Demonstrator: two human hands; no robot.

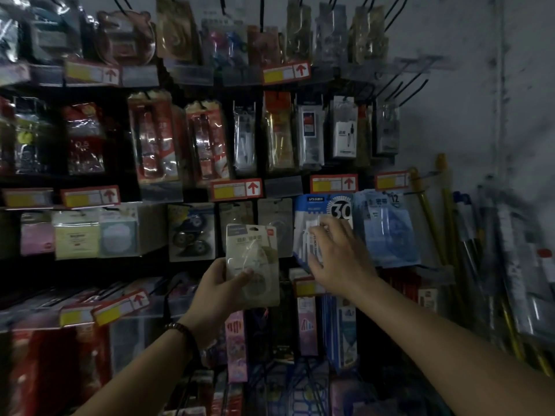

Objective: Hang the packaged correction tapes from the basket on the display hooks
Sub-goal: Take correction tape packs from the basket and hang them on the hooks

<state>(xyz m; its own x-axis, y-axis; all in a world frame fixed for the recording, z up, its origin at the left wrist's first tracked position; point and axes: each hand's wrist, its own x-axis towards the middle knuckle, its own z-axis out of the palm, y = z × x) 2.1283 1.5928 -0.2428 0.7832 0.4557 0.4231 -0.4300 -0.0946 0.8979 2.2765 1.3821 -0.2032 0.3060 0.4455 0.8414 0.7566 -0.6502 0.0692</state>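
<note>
- Head view: we see the left hand [220,291] with its grip closed on the packaged correction tape [253,262], thumb across the front low on the card and the other fingers behind it.
- Holding it low leaves the top end free; we judge that's so the hang hole can meet a hook.
- The pack is in the air in front of the display, between the dark tape packs [191,231] and the blue-white packs [322,216]. Its top is just below the similar beige packs [237,214] already hanging.
- It is not on a hook yet.
- Orientation: the long axis is close to vertical, the top tipped slightly left. The header end points up and the printed face is toward us.
- The right hand [338,255] has its grip open. The fingers are spread and resting on the blue-white packs, and we see nothing clasped.
- We'd guess it steadies or shifts that row to make room; blur hides the exact contact.
- Blue wire basket [300,391] sits low in the frame, below both arms. Its contents are too dark to tell.
</note>
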